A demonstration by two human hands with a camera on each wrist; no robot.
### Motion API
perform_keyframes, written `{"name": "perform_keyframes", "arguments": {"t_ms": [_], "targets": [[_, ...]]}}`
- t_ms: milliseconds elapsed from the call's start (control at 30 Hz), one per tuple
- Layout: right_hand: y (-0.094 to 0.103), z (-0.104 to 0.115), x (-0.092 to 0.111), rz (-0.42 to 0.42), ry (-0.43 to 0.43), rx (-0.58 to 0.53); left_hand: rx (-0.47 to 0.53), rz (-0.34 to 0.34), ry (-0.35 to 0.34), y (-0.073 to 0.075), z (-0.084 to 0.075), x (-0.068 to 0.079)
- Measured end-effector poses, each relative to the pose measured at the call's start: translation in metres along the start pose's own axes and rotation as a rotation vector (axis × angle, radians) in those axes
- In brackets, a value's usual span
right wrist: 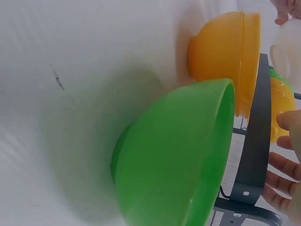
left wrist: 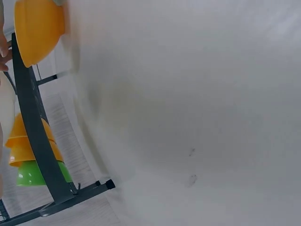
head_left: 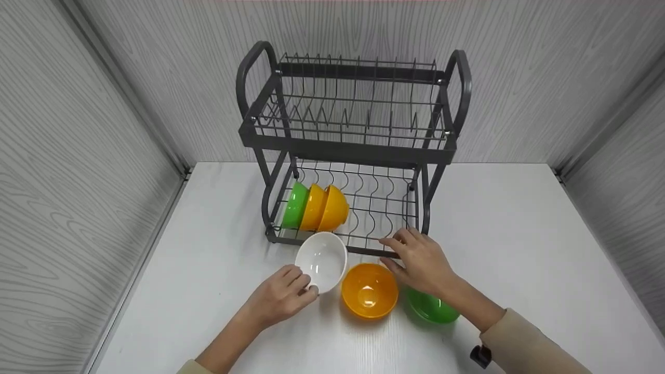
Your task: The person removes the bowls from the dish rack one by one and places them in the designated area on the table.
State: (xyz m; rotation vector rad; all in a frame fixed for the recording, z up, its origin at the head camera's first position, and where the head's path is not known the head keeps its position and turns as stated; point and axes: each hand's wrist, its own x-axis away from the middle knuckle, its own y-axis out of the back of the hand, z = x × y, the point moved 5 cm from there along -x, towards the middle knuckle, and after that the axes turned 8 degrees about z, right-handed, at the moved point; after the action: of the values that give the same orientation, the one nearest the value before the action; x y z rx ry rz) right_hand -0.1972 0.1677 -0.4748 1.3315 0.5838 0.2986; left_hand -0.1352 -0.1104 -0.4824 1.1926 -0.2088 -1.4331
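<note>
A white bowl (head_left: 323,262) is held tilted by its rim between the thumb and fingers of my left hand (head_left: 283,296), just in front of the dish rack's lower tier. My right hand (head_left: 422,262) hovers near the rack's front right corner with fingers loosely bent and nothing in them. Below and beside it, an orange bowl (head_left: 370,291) stands upright on the table. The right forearm partly covers a green bowl (head_left: 434,306), larger in the right wrist view (right wrist: 164,155). On the lower tier, a green bowl (head_left: 294,205) and two orange bowls (head_left: 334,209) lean on edge, nested together.
The two-tier dark metal dish rack (head_left: 348,151) stands at the back of the white table (head_left: 218,228). Its upper tier has wire dividers and a curved handle (head_left: 462,93) on each side. Grey wood-grain panels (head_left: 104,156) enclose the table at the left, back and right.
</note>
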Motion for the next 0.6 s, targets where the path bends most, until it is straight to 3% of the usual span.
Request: {"name": "perform_keyframes", "arguments": {"t_ms": [367, 600], "targets": [[-0.006, -0.002, 0.003, -0.066, 0.063, 0.085, -0.003, 0.064, -0.002, -0.002, 0.001, 0.012], [-0.008, 0.001, 0.002, -0.048, 0.062, 0.11, -0.013, 0.103, -0.002, -0.007, 0.001, 0.019]]}}
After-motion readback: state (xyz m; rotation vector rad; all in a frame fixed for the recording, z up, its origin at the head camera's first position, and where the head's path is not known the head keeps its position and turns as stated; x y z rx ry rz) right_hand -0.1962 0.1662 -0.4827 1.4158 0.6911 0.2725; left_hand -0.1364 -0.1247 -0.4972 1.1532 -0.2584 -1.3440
